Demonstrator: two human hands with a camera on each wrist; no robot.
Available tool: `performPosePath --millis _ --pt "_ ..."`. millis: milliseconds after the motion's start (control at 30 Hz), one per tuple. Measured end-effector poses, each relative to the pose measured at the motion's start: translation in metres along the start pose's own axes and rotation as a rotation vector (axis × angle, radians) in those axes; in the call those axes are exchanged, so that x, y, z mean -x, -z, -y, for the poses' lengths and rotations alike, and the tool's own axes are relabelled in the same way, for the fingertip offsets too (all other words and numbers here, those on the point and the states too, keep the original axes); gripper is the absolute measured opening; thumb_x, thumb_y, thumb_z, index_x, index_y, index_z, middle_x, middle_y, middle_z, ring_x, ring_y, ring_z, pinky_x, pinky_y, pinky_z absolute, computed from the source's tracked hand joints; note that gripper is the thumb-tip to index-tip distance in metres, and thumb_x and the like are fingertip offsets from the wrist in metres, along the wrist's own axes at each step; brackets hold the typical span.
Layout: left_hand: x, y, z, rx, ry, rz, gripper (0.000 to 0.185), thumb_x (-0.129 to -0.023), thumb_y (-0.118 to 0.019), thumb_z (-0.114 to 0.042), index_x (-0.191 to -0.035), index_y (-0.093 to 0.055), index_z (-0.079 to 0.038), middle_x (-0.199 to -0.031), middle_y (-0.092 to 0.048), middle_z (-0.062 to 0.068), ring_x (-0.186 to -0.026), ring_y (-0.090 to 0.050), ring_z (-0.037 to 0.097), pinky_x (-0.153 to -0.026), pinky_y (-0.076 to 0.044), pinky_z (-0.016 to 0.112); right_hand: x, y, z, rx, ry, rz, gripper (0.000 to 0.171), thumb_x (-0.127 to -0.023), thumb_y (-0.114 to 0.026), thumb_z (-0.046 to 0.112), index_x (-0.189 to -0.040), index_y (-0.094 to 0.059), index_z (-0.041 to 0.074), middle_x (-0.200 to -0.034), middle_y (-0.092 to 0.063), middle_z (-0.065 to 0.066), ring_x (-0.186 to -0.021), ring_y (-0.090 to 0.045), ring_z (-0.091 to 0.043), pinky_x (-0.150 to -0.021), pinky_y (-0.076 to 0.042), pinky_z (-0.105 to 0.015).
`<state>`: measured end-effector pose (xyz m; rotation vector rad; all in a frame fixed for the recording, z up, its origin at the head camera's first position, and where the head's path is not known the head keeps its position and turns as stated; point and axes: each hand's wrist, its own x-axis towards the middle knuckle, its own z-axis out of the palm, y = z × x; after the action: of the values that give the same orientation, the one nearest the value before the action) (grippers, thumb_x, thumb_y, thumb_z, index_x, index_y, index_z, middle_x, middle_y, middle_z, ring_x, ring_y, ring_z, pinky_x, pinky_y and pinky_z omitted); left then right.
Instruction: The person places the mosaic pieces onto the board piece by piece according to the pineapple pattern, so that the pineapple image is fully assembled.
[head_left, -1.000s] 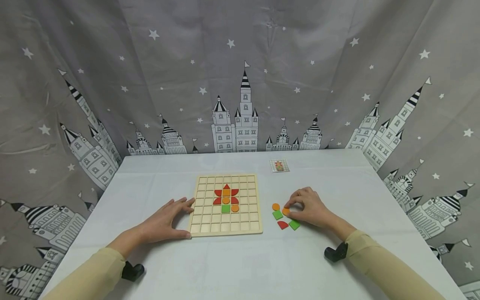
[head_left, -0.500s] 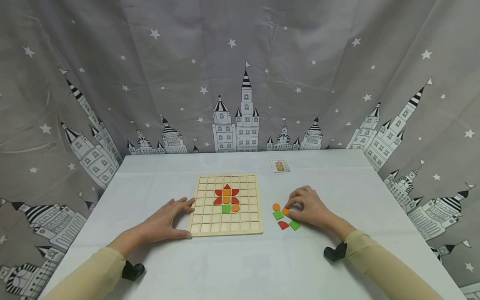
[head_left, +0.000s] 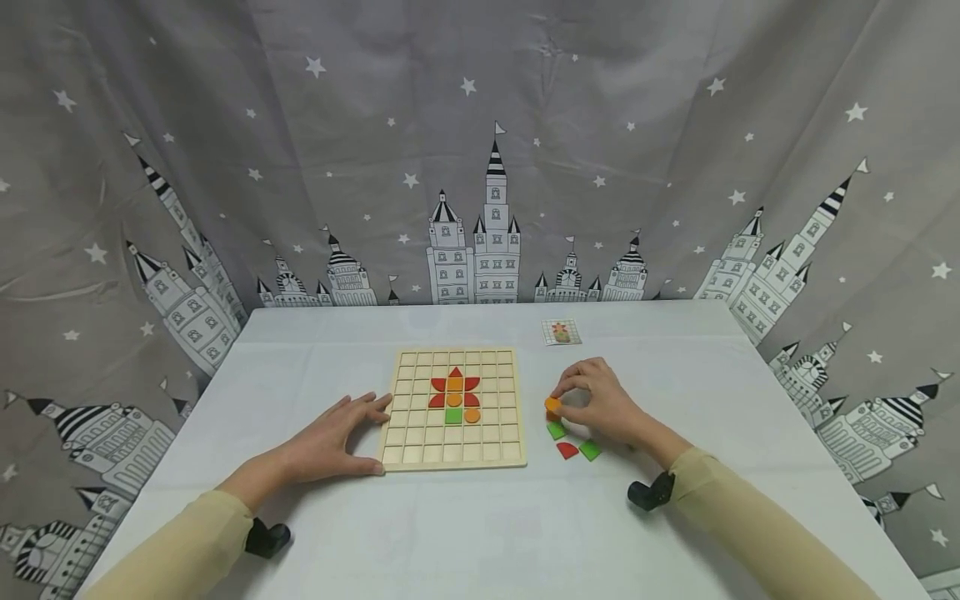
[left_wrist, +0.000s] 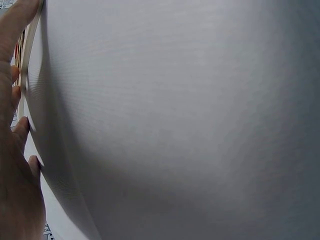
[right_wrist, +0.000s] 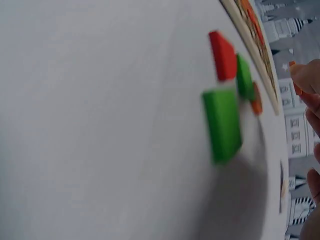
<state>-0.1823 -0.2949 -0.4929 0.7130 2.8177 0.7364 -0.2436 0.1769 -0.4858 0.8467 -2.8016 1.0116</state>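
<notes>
My left hand (head_left: 326, 446) rests at the left edge of the wooden grid board (head_left: 408, 435), thumb and fingers spread and touching its side. A small picture of red, orange and green pieces lies in the board's middle, with a red triangle (head_left: 455, 372) at its top and a green square (head_left: 453, 415) low down. To the right of the board, my right hand (head_left: 606, 404) pinches an orange disc (head_left: 552, 404) between thumb and fingertips. In the right wrist view this disc is off the table, while another orange disc (right_wrist: 257, 99) lies on the cloth below.
Loose by the right hand are a green square (head_left: 555, 431), a second green square (head_left: 590, 450) and a red curved piece (head_left: 567, 450). A pattern card (head_left: 561, 332) lies farther back on the white table (head_left: 480, 533). A grey castle-print curtain (head_left: 360, 167) hangs behind.
My right hand has lifted the orange disc and moved left and slightly back with it, over the other loose disc. The left hand stays at the board.
</notes>
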Motion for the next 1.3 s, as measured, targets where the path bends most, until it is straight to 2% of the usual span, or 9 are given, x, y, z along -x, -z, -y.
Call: performPosePath --millis 333,567,867,1033,1300 --pt "0.001 0.0 0.001 0.005 -0.009 -0.004 0.082 -0.073 -0.082 -0.067 -0.132 -0.06 -0.016 -0.164 -0.035 0.003 -0.152 -0.025 0.035 -0.126 -0.009 0.057 -0.047 -0.03 0.053 -0.051 0.092 0.072 0.012 -0.086 -0.082 0.028 -0.098 -0.079 0.027 -0.118 -0.061 0.007 -0.121 -0.042 -0.02 -0.106 -0.038 -0.048" --pt "0.0 0.0 0.0 0.006 -0.003 -0.004 0.082 -0.072 -0.082 -0.067 -0.132 -0.06 -0.016 -0.164 -0.035 0.003 -0.153 -0.025 0.035 -0.126 -0.009 0.056 -0.071 -0.062 0.072 0.01 0.216 0.096 0.014 -0.086 -0.083 0.029 -0.097 -0.079 0.023 -0.117 -0.063 0.005 -0.12 -0.045 -0.019 -0.108 -0.037 -0.045" --pt "0.0 0.0 0.001 0.007 0.002 0.0 0.081 -0.073 -0.082 -0.067 -0.133 -0.059 -0.017 -0.165 -0.035 0.001 -0.153 -0.024 0.034 -0.126 -0.009 0.056 -0.085 -0.091 0.089 0.09 0.261 0.133 0.012 -0.088 -0.08 0.037 -0.095 -0.078 0.027 -0.114 -0.063 0.008 -0.116 -0.046 -0.017 -0.103 -0.04 -0.039" --pt "0.0 0.0 0.0 0.01 0.003 0.006 0.081 -0.073 -0.082 -0.067 -0.133 -0.059 -0.017 -0.165 -0.035 0.001 -0.153 -0.024 0.034 -0.126 -0.009 0.057 -0.088 -0.099 0.094 0.077 0.251 0.148 0.014 -0.09 -0.078 0.042 -0.096 -0.078 0.029 -0.115 -0.061 0.012 -0.117 -0.044 -0.014 -0.102 -0.039 -0.037" --pt "0.0 0.0 0.001 0.005 -0.006 0.001 0.08 -0.073 -0.081 -0.067 -0.132 -0.059 -0.018 -0.165 -0.034 0.002 -0.153 -0.024 0.034 -0.126 -0.009 0.057 -0.094 -0.108 0.095 0.13 0.255 0.155 0.012 -0.09 -0.076 0.043 -0.098 -0.078 0.034 -0.119 -0.06 0.012 -0.12 -0.044 -0.014 -0.105 -0.039 -0.037"
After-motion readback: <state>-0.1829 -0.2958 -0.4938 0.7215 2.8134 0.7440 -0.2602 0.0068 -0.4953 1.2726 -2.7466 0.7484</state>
